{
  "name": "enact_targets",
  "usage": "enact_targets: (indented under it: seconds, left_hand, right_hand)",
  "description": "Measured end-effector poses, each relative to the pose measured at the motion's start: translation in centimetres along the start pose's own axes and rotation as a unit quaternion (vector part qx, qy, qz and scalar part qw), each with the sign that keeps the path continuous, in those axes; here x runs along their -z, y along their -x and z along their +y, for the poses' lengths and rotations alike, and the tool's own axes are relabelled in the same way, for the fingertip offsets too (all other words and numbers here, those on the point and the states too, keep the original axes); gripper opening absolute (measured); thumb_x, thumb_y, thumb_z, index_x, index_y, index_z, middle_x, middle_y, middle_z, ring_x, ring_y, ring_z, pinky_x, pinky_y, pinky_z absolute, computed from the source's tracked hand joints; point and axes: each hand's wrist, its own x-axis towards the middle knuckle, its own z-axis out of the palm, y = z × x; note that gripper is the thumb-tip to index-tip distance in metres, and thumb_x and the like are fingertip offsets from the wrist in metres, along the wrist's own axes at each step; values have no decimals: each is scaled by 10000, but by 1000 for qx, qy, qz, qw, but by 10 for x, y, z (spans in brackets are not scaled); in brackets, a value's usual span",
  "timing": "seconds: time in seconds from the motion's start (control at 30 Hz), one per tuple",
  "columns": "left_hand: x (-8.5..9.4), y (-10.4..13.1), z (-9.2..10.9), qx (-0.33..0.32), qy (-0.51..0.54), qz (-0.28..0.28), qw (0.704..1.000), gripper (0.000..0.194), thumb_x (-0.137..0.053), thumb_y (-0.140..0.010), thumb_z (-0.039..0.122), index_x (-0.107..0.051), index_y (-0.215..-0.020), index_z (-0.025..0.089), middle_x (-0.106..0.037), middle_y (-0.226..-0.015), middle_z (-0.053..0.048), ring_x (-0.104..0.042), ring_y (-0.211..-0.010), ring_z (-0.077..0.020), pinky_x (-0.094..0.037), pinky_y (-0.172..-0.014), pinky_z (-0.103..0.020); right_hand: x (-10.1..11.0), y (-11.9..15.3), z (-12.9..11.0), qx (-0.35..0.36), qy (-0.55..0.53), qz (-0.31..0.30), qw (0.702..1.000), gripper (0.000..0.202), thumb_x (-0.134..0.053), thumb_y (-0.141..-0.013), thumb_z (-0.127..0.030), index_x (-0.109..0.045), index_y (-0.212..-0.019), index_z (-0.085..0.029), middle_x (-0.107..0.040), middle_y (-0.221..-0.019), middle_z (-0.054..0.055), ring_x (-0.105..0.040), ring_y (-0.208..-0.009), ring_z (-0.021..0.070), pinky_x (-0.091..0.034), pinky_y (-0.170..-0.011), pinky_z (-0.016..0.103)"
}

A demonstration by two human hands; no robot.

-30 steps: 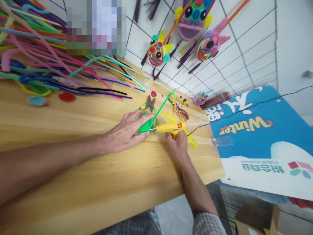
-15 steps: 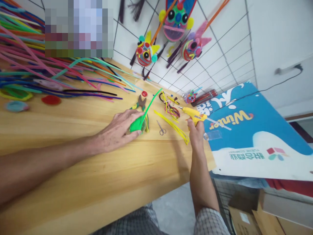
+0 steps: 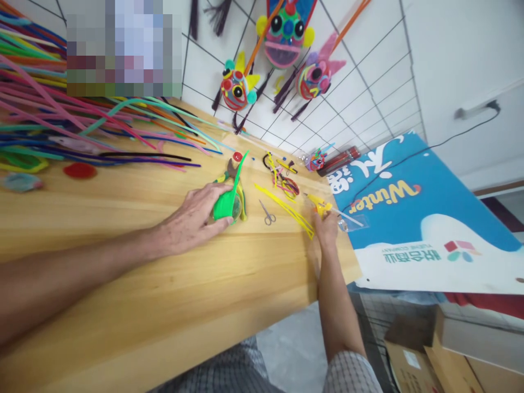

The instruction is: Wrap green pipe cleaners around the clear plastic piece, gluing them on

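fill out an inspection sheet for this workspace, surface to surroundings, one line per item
Surface: wooden table, light brown.
Job's things: green-wrapped piece with a green strip standing up from it; yellow glue gun with a clear glue stick at its back.
Clutter: scissors, pliers, yellow strips, heaped coloured pipe cleaners.
Grips: left grip on the green-wrapped piece; right grip around the yellow glue gun.
Cables: black cable from a wall plug, across the blue "Winter" board toward the gun; the join is unclear.
Surroundings: fish-like ornaments, white tiled wall, cardboard boxes.
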Motion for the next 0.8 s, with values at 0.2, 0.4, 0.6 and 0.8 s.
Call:
enact_targets:
  seconds: [0.2,0.4,0.6,0.8]
  left_hand:
    - [1,0,1,1,11,5,1000,605,-526,-1037,499,-451,-1542,175,-586,-1583,-215,-530,-1522,-383,-437,-1257,-611]
    - [1,-1,-2,-1,29,6,1000,589,-551,-1024,510,-487,-1529,212,-600,-1570,-199,-539,-1516,-391,-442,-1259,-626]
    - [0,-1,0,-14,33,18,999,564,-563,-1016,488,-517,-1503,208,-620,-1548,-180,-569,-1474,-382,-454,-1244,-611]
    - [-2,-1,0,-22,29,25,999,551,-568,-1009,422,-519,-1516,211,-634,-1532,-160,-574,-1459,-361,-460,-1226,-578]
  right_hand:
    - [38,56,-63,177,-132,-50,974,406,-690,-906,-507,-753,-1153,-190,-799,-1020,120,-734,-940,280,-586,-970,487]
    - [38,114,-172,305,-318,-246,863,374,-702,-1024,-500,-742,-1322,-278,-814,-1290,77,-759,-1174,247,-603,-1061,435]
    - [10,129,-205,317,-389,-339,796,527,-643,-1064,-617,-685,-1490,-309,-710,-1561,52,-646,-1467,263,-496,-1274,460]
    - [-4,133,-202,283,-417,-334,796,479,-680,-1048,-581,-721,-1440,-309,-741,-1512,43,-677,-1412,249,-526,-1248,443]
